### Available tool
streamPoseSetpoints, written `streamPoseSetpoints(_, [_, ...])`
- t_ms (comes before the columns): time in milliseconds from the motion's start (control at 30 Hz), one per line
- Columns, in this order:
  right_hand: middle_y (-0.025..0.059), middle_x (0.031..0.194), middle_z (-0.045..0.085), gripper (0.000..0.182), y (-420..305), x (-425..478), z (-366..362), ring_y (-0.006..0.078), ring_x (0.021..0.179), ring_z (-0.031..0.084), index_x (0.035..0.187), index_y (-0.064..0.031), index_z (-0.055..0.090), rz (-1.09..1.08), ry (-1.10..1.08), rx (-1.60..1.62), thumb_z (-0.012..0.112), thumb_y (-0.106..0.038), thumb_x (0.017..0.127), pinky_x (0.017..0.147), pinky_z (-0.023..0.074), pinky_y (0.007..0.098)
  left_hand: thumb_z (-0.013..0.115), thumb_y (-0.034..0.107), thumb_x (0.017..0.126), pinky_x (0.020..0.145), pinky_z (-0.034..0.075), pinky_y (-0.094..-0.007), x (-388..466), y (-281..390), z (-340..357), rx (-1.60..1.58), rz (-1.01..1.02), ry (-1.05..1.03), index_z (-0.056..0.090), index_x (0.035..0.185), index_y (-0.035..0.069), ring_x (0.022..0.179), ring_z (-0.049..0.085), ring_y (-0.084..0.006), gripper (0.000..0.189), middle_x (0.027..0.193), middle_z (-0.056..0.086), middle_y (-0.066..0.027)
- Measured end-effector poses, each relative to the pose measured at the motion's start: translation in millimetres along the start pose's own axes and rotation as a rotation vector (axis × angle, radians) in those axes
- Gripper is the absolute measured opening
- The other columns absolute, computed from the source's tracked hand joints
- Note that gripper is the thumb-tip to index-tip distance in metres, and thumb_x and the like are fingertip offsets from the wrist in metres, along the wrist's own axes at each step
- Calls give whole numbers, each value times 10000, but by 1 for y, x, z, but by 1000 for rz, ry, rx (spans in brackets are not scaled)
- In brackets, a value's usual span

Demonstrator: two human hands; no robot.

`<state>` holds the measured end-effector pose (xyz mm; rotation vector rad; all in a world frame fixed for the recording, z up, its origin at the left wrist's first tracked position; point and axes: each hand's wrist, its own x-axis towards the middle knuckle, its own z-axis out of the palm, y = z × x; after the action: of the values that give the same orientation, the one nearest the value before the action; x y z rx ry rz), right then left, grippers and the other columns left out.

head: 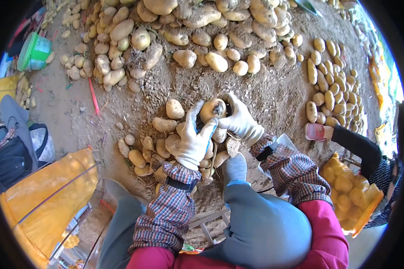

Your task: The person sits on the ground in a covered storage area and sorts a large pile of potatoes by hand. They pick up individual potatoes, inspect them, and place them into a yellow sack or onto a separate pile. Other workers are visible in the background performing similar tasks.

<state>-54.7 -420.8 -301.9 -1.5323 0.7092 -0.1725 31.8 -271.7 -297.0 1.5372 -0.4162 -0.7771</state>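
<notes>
Both my hands wear pale knit work gloves and meet at a potato (210,111) with a dark, rotten-looking patch. My left hand (196,134) touches its left and lower side with thumb and fingers. My right hand (238,117) closes on its right side. Beneath and left of my hands lies a small heap of loose potatoes (138,158) on the soil, between my feet. Just above my left hand a single potato (174,109) lies apart. A cut or broken potato piece (233,146) rests below my right wrist.
A large potato pile (198,16) spreads ahead, another pile (336,87) at right. An orange mesh sack (54,198) stands at lower left; a filled sack (350,195) is at lower right beside another person's arm or leg (357,143). A green bucket (33,52) stands upper left.
</notes>
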Motion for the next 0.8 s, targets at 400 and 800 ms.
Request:
streamPoseSetpoints(400, [163,1111,628,444,-28,84,-36,327,1061,618,1140,-45,662,-364,102,-931,773,-202,741,881,549,421,715,163,894,978,478,-325,-6,-5,-93,279,-169,371,595,1231,10,1074,605,-197,389,1171,650,-96])
streamPoseSetpoints(800, [136,1070,681,551,11,127,-47,284,981,662,1235,-69,622,20,68,-823,755,-245,730,878,530,414,732,429,818,1141,262,-529,39,-9,-86,1312,-28,177,582,1292,149,1227,540,-306,571,1316,595,-104])
